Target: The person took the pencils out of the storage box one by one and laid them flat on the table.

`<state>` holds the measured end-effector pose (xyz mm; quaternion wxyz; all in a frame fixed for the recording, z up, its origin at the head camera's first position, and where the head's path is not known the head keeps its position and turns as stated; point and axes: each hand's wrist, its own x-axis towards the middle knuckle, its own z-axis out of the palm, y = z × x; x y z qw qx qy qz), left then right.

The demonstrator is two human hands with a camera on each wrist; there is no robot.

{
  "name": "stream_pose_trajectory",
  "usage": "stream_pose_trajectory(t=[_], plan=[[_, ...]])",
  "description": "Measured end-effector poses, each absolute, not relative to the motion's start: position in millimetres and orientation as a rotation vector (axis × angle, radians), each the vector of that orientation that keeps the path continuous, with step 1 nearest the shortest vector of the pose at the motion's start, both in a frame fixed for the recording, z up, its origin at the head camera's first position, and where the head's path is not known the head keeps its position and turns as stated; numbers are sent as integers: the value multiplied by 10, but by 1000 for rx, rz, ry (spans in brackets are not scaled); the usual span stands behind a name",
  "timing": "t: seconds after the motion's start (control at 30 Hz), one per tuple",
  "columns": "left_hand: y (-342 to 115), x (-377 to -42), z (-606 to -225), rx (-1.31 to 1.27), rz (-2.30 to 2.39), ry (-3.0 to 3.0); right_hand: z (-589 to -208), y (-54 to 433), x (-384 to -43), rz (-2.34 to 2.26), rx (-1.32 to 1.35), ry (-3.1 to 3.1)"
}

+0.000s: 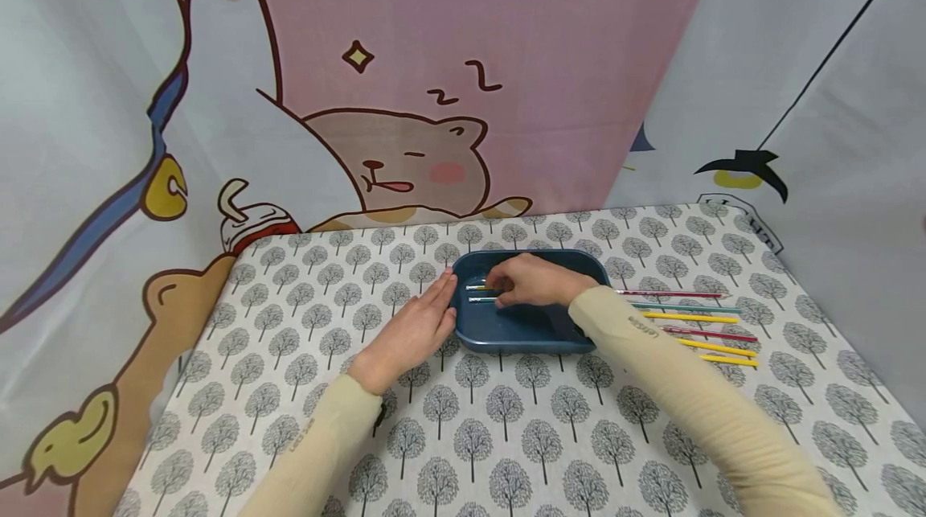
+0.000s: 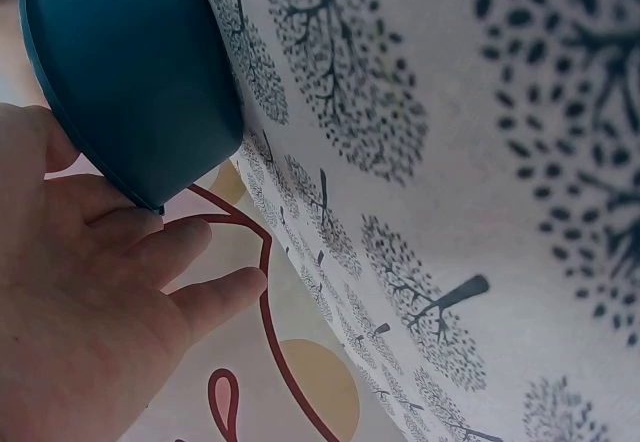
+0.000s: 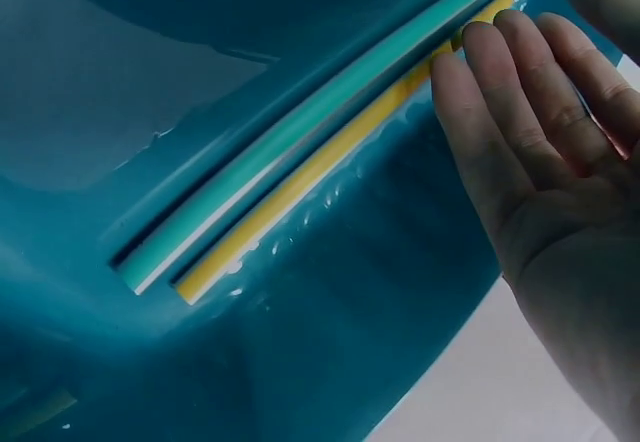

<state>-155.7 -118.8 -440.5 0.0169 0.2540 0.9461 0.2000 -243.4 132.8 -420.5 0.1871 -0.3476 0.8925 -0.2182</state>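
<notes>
A dark blue rectangular tray (image 1: 528, 346) sits on the tree-print cloth. Straight fingers of my left hand (image 1: 408, 332) rest against its left end; the left wrist view shows them along the tray's rim (image 2: 95, 157). Inside the tray a teal pencil (image 3: 300, 137) and a yellow pencil (image 3: 310, 177) lie side by side, eraser ends toward the left. My right hand (image 1: 535, 280) reaches down into the tray over them. Its fingertips (image 3: 450, 67) are right at the yellow pencil near the eraser end, with the thumb held apart from the fingers.
Right of the tray several more pencils lie roughly parallel on the cloth: a red pencil (image 1: 680, 293), a teal pencil (image 1: 698, 309), another red pencil (image 1: 716, 334) and yellow pencils (image 1: 727, 347). My right forearm crosses over some of them. A cartoon-print curtain (image 1: 579, 99) hangs behind the table.
</notes>
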Motion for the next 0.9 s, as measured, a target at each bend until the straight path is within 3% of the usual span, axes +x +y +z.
stream_pose_trajectory(t=[0.9], plan=[[-1190,-1560,-4408,802,625,2940,-4380,1305,-2469,-482,-1168,2564]])
